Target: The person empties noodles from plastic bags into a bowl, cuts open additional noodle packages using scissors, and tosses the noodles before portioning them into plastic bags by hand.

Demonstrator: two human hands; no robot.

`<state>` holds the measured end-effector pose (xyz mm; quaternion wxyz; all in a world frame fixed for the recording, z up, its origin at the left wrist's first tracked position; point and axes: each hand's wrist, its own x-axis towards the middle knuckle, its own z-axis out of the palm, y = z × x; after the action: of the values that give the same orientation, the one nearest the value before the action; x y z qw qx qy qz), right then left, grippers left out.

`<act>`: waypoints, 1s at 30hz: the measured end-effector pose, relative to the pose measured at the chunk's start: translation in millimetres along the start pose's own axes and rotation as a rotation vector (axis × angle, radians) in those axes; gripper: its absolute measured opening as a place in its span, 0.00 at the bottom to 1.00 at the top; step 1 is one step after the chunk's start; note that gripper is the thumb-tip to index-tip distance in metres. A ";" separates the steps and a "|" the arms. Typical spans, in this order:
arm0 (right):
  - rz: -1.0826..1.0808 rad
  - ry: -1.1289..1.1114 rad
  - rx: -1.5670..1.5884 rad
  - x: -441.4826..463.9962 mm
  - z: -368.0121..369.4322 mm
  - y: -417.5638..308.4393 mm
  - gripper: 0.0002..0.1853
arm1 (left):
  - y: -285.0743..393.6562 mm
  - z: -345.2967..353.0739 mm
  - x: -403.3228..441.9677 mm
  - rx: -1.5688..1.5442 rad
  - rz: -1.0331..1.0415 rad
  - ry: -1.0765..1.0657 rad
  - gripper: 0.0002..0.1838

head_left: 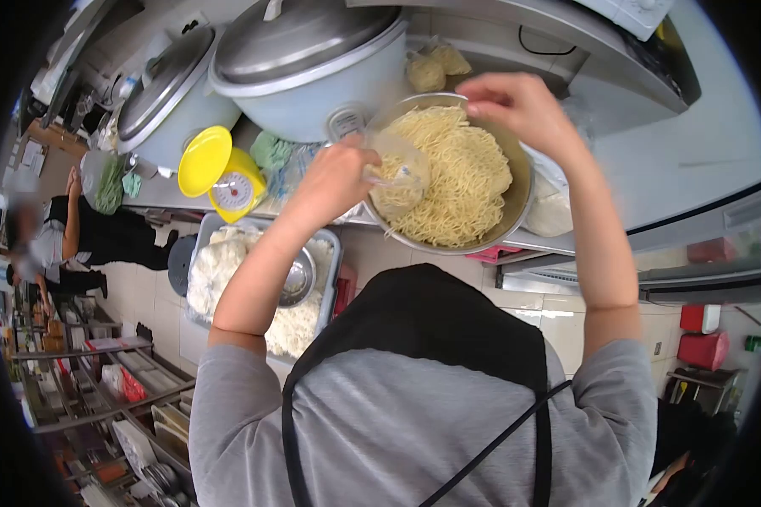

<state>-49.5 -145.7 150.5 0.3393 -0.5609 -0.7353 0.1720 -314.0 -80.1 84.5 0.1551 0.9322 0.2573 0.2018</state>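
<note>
A large metal bowl (526, 198) on the counter holds a heap of thin yellow noodles (461, 177). My left hand (336, 179) is closed on the edge of a clear plastic bag (410, 165) at the bowl's left side. Some noodles show inside the bag. Over the bowl's upper right rim is my right hand (507, 106), its fingers bent and apart, with nothing seen between them. A yellow scale (235, 193) with a round yellow pan (205, 160) stands to the left of my left hand.
Two big lidded cookers (309, 84) (177, 110) line the counter's back. Below the counter, a grey tub (334, 279) holds white rice and a metal bowl (298, 279). Small noodle bags (427, 72) lie behind the large bowl. Another person (101, 232) stands at the far left.
</note>
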 end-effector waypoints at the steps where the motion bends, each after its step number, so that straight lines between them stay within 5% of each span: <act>1: 0.087 0.013 0.045 -12.9 -1.6 15.0 0.13 | 0.7 5.4 8.0 0.050 -0.025 0.062 0.15; 2: 0.141 0.053 0.071 -25.5 -1.0 31.4 0.13 | 9.4 0.9 22.9 -0.029 -0.125 0.021 0.05; 5: 0.291 0.171 0.139 -65.2 12.7 72.4 0.12 | 0.1 -8.2 78.9 -0.458 -0.340 -0.066 0.06; 12: 0.480 0.235 0.289 -123.9 47.5 105.5 0.11 | -13.3 30.1 206.9 -1.432 -0.277 0.219 0.08; 17: 0.469 0.263 0.343 -133.4 53.9 104.5 0.10 | -29.7 72.8 250.1 -1.549 -0.155 0.395 0.07; 18: 0.465 0.239 0.299 -131.7 52.2 99.3 0.10 | -30.3 84.4 254.5 -1.008 -0.203 0.423 0.06; 20: 0.433 0.236 0.296 -128.3 57.8 101.4 0.10 | -62.8 125.6 257.4 -0.467 -0.246 0.431 0.06; 24: 0.398 0.163 0.245 -114.9 68.4 100.7 0.11 | -120.1 177.5 241.5 0.154 -0.319 0.116 0.07; 27: 0.363 0.109 0.220 -103.4 71.6 97.9 0.12 | -120.8 138.9 225.8 0.026 -0.339 -0.001 0.09; 28: 0.354 0.084 0.231 -100.0 71.8 97.7 0.12 | -121.9 122.7 222.3 0.371 -0.074 -0.041 0.09; 30: 0.309 0.107 0.157 -95.6 72.1 98.1 0.12 | -136.2 95.3 187.6 0.062 -0.036 0.020 0.09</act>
<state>-16.5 -195.9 7.9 0.3903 -0.6475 -0.6055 0.2485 -179.9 115.5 3.6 0.1270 0.9298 0.2817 0.2001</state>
